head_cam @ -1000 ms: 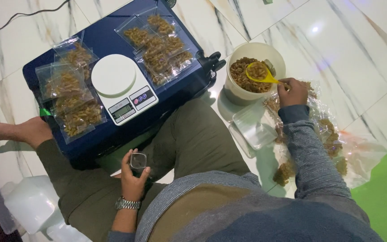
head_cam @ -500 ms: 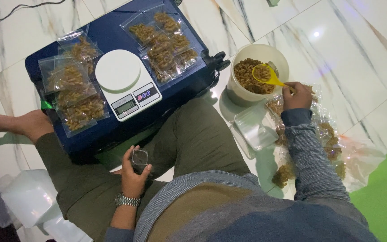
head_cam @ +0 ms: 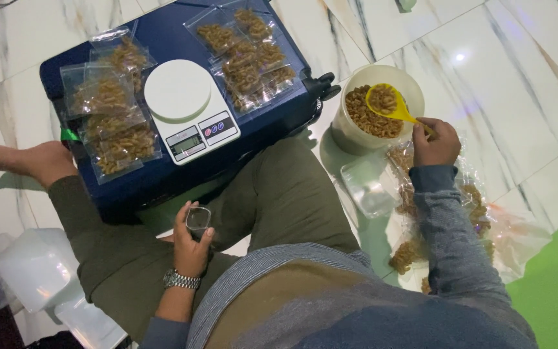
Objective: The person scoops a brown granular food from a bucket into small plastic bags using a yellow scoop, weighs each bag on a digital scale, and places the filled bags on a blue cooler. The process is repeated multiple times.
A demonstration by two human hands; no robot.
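My right hand (head_cam: 435, 143) grips the handle of a yellow scoop (head_cam: 387, 103), whose bowl holds brown snack pieces over a cream bucket (head_cam: 409, 83) of the same snacks. My left hand (head_cam: 192, 245) rests near my lap and holds a small clear plastic bag (head_cam: 198, 218) upright at its mouth. A white digital kitchen scale (head_cam: 188, 107) sits on a dark blue suitcase (head_cam: 163, 181) in front of my knees. Filled clear bags of snacks (head_cam: 114, 123) lie left of the scale, and more filled bags (head_cam: 247, 55) lie right of it.
A stack of empty clear bags (head_cam: 368, 187) lies on the marble floor by the bucket. A large plastic sack with loose snacks (head_cam: 473, 207) sits under my right arm. My bare foot (head_cam: 27, 160) is beside the suitcase. Translucent containers (head_cam: 30, 268) stand at lower left. A green mat (head_cam: 553, 284) is at lower right.
My right hand has kept the yellow scoop over the bucket, shifting it only slightly. My left hand still holds the small bag by my lap.
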